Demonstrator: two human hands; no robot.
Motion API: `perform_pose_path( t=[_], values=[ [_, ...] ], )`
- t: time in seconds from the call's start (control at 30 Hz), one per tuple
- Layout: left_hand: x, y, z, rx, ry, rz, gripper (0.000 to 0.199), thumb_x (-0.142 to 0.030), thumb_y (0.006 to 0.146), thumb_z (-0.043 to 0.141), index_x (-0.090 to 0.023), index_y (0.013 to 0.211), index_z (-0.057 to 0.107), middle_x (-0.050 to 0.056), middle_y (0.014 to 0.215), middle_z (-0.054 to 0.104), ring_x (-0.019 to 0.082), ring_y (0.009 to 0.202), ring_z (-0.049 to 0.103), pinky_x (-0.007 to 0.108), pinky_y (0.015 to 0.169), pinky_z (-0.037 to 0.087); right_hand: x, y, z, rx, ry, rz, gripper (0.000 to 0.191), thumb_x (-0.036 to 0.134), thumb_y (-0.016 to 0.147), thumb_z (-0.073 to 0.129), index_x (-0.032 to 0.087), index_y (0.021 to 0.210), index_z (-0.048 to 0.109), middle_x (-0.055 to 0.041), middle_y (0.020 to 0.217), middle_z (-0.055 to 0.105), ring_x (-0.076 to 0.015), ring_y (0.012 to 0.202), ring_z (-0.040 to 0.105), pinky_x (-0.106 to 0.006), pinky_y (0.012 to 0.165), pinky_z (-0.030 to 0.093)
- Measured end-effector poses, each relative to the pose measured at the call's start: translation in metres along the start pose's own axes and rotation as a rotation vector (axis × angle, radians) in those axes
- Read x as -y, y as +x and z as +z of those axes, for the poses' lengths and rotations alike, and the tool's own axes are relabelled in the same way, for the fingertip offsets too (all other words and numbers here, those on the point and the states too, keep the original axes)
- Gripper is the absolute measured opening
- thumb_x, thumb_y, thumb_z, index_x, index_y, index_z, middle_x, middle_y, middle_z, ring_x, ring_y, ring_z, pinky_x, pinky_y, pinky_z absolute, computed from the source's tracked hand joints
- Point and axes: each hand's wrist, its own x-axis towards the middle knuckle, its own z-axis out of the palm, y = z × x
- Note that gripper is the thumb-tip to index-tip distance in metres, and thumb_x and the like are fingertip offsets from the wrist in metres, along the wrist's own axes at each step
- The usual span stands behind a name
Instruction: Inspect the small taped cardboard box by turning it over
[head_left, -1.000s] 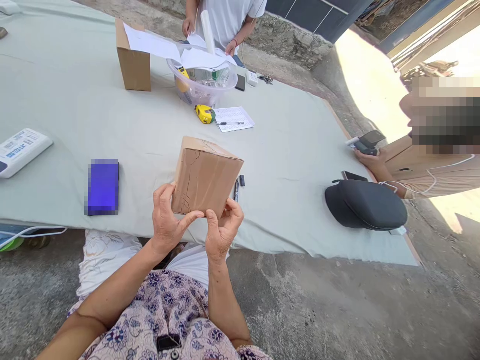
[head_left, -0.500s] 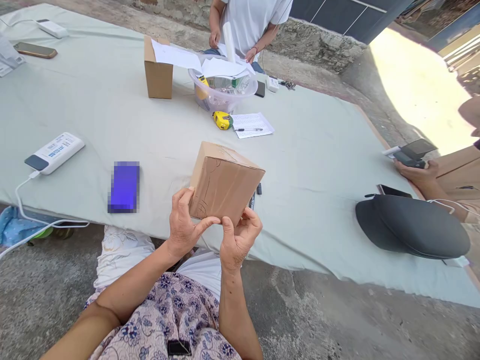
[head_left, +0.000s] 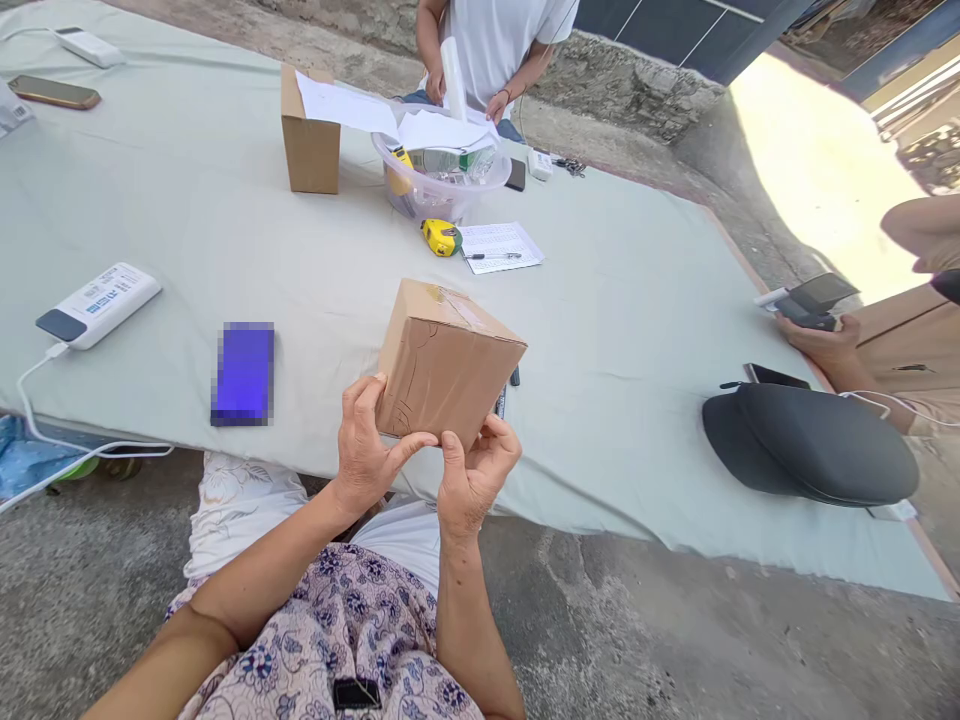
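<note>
A: Our left grip (head_left: pixel 364 460) and right grip (head_left: pixel 476 480) look full; what do we have?

B: A brown, roughly cube-shaped cardboard box (head_left: pixel 450 380), tilted between both. Our thumbs almost meet along its lower near edge; our left fingers press its nine o'clock side, our right ones curl by its five o'clock corner, partly hidden.

A: How should we expect it to handle?

B: Probably light, since fingertips seem to manage it, though we can't see inside. The walls look stiff, the creased near face may give a little, and the glossy tape on top could slip. We'd trust the lower corners over the middle of a panel.

A: And edges, room?

B: Counting from the box, the near edge of the pale-green cloth-covered desk (head_left: pixel 615 400) runs at six o'clock, close by, so a slip could land in our lap. A slim black marker (head_left: pixel 501 402) lies at four, just beside. The yellow tape measure (head_left: pixel 439 238) sits near, at twelve; the blurred purple-blue rectangle (head_left: pixel 244 373) is well apart at nine. Our widest sweep is toward three, where the rounded black case (head_left: pixel 814 443) stands well off.
</note>
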Motion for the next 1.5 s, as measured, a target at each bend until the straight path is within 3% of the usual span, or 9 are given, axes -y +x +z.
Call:
perform_pose_path(
  t=[0.3, 0.4, 0.5, 0.6, 0.7, 0.97, 1.17, 1.33, 1.5],
  values=[
    [0.004, -0.003, 0.0, 0.058, -0.066, -0.065, 0.075, -0.052, 0.082, 0.078, -0.022, 0.141, 0.042, 0.014, 0.132, 0.055, 0.028, 0.126, 0.057, 0.042, 0.1, 0.053, -0.005, -0.004, 0.004, 0.001, 0.016, 0.002, 0.035, 0.033, 0.089, 0.067, 0.029, 0.119, 0.049, -0.0044, 0.12, 0.051, -0.0159, 0.112, 0.056, -0.036, 0.097, 0.052],
    [0.02, -0.008, 0.01, 0.08, -0.091, -0.116, 0.064, -0.04, 0.089, 0.072, -0.021, 0.141, 0.041, 0.015, 0.135, 0.055, 0.027, 0.129, 0.056, 0.042, 0.104, 0.052, -0.017, -0.001, 0.008, 0.028, 0.016, 0.011, 0.034, 0.033, 0.091, 0.063, 0.028, 0.122, 0.049, -0.007, 0.126, 0.053, -0.0181, 0.12, 0.057, -0.04, 0.102, 0.052],
    [0.045, -0.014, 0.023, 0.207, -0.022, -0.195, 0.042, -0.022, 0.096, 0.052, -0.018, 0.137, 0.045, 0.015, 0.128, 0.062, 0.026, 0.12, 0.062, 0.043, 0.099, 0.054, -0.042, 0.004, 0.015, 0.055, -0.077, 0.063, 0.031, 0.032, 0.092, 0.058, 0.024, 0.121, 0.051, -0.0099, 0.127, 0.059, -0.0196, 0.122, 0.058, -0.043, 0.108, 0.049],
    [0.065, -0.019, 0.031, 0.345, 0.096, -0.189, 0.044, -0.018, 0.09, 0.052, -0.013, 0.134, 0.049, 0.019, 0.126, 0.064, 0.031, 0.119, 0.063, 0.048, 0.098, 0.053, -0.066, 0.007, 0.019, 0.104, -0.228, 0.092, 0.024, 0.029, 0.09, 0.055, 0.021, 0.113, 0.057, -0.0105, 0.117, 0.066, -0.0211, 0.116, 0.061, -0.045, 0.107, 0.048],
    [0.071, -0.022, 0.033, 0.345, 0.129, -0.164, 0.05, -0.02, 0.089, 0.053, -0.012, 0.138, 0.047, 0.02, 0.132, 0.062, 0.033, 0.123, 0.061, 0.049, 0.101, 0.052, -0.076, 0.007, 0.02, 0.098, -0.267, 0.092, 0.023, 0.028, 0.088, 0.054, 0.02, 0.11, 0.058, -0.0121, 0.117, 0.067, -0.0222, 0.116, 0.062, -0.045, 0.105, 0.049],
    [0.068, -0.018, 0.029, 0.392, 0.206, -0.063, 0.034, -0.023, 0.092, 0.052, -0.014, 0.122, 0.063, 0.018, 0.122, 0.068, 0.033, 0.125, 0.059, 0.05, 0.106, 0.047, -0.074, 0.001, 0.016, -0.003, -0.168, 0.071, 0.018, 0.027, 0.091, 0.053, 0.021, 0.109, 0.055, -0.0153, 0.133, 0.062, -0.0214, 0.129, 0.059, -0.046, 0.11, 0.049],
    [0.054, -0.012, 0.026, 0.573, 0.377, 0.07, 0.036, -0.038, 0.095, 0.055, -0.018, 0.119, 0.073, 0.022, 0.123, 0.063, 0.039, 0.119, 0.055, 0.056, 0.1, 0.046, -0.045, 0.006, 0.002, -0.125, -0.226, -0.162, 0.021, 0.026, 0.097, 0.052, 0.022, 0.117, 0.053, -0.0152, 0.137, 0.058, -0.0236, 0.137, 0.053, -0.056, 0.115, 0.044],
    [0.052, -0.011, 0.024, 0.656, 0.39, 0.147, 0.041, -0.046, 0.093, 0.06, -0.021, 0.122, 0.073, 0.023, 0.12, 0.062, 0.041, 0.116, 0.055, 0.057, 0.096, 0.048, -0.019, 0.021, 0.009, -0.07, -0.388, -0.441, 0.026, 0.022, 0.096, 0.054, 0.024, 0.122, 0.053, -0.0102, 0.12, 0.066, -0.0242, 0.131, 0.057, -0.055, 0.112, 0.048],
    [0.055, -0.012, 0.004, 0.661, 0.214, 0.154, 0.028, -0.033, 0.097, 0.053, -0.019, 0.107, 0.074, 0.014, 0.109, 0.074, 0.03, 0.108, 0.067, 0.042, 0.09, 0.056, -0.029, 0.026, 0.022, 0.014, -0.44, -0.457, 0.023, 0.019, 0.098, 0.05, 0.023, 0.12, 0.056, -0.0087, 0.112, 0.069, -0.023, 0.125, 0.06, -0.049, 0.105, 0.053]
  ],
)
